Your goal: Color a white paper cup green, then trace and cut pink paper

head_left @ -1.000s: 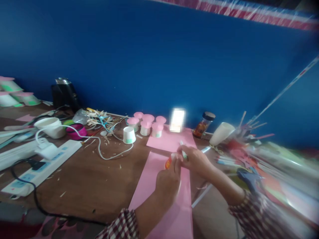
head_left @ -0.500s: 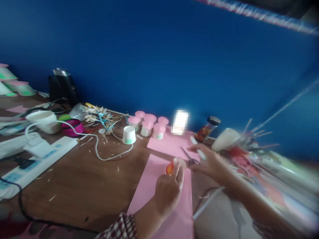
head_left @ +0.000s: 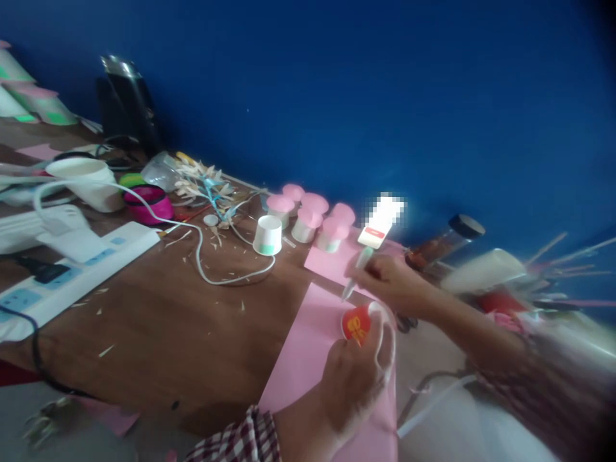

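My left hand [head_left: 359,366] is closed around a small white paper cup [head_left: 356,324] with a red and yellow print, against a long pink paper sheet [head_left: 301,350]. Its fingers hide much of the cup. Just above it, my right hand [head_left: 385,279] pinches a pale pen [head_left: 359,266], tip slanting down toward the sheet. Behind, several cups with pink paper tops [head_left: 310,218] stand on and beside a second pink sheet [head_left: 317,262]. Scissors [head_left: 407,322] lie partly hidden below my right wrist.
A white cup with a green band [head_left: 267,236] stands near a white cable [head_left: 199,256]. At left lies a power strip [head_left: 81,276], with a white tub [head_left: 91,183] behind it. A lit phone [head_left: 378,231] leans at the blue wall beside a dark-lidded jar [head_left: 445,240].
My right hand has picked up the pen from beside the scissors and brought it over near the cup. My left hand still holds the cup. The camera view has shifted and tilted.
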A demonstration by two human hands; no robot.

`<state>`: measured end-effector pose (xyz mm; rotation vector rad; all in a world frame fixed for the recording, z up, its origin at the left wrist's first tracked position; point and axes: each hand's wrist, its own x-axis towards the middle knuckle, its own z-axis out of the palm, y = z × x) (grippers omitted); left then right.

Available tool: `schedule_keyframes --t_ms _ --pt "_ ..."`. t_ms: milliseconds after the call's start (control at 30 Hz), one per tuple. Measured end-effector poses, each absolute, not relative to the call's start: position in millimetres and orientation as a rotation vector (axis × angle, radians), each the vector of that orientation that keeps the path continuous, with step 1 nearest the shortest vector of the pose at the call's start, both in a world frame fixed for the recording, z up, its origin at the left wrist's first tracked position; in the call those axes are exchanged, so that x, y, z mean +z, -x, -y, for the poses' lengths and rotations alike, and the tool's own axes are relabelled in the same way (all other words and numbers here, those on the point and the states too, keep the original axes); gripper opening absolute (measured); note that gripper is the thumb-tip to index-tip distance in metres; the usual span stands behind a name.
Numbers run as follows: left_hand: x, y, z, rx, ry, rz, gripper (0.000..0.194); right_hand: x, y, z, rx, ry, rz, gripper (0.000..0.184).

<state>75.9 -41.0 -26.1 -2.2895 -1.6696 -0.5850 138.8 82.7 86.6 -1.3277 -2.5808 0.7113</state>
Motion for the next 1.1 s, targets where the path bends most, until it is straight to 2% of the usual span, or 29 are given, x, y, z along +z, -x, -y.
schedule_keyframes --t_ms 267,500,700,867,1100 --pt "-32 -77 40 -0.695 2.363 1.651 0.053 58 -124 -97 0.789 1.106 3.043 0.022" --pt "-34 -80 38 -0.760 2.298 1.666 0.050 55 -123 -93 0.777 1.160 3.128 0.025" --pt "-33 -86 40 -0.817 2.218 1.722 0.050 61 -123 -93 0.878 1.186 3.052 0.014" --pt "-33 -91 43 -0.833 2.309 1.820 0.056 64 -121 -90 0.818 1.206 3.093 0.018" --pt "-37 -95 48 -0.910 2.295 1.887 0.058 70 -132 -88 1.117 1.244 2.811 0.023"
